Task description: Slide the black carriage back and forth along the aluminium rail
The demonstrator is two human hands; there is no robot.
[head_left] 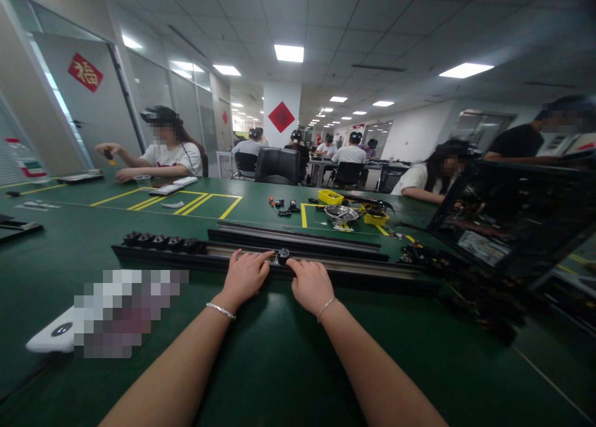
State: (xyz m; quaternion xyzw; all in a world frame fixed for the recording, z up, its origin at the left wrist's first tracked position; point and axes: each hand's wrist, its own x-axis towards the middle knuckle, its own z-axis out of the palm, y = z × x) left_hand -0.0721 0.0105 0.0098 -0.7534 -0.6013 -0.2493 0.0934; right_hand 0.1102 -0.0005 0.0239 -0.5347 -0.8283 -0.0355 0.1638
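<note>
A long black channel rail (372, 277) lies crosswise on the table in front of me. In its groove, near the middle, sits a small black part (284, 255) with a round top. My left hand (246, 275) rests on the rail, its index finger stretched out toward the part's left side. Curled fingers of my right hand (311, 284) hold the part's right side; its fingertips are partly hidden. Several similar black blocks (159, 241) stand in a row at the rail's left end. Behind lies a second black rail (298, 236), parallel to the first.
A white phone-like device (51, 340), partly blurred, lies at left with a cable. Farther back are a metal bowl (341, 213) and a yellow tray (330, 197). A large black frame (526, 216) stands at right above dark loose parts. Other people sit around the table.
</note>
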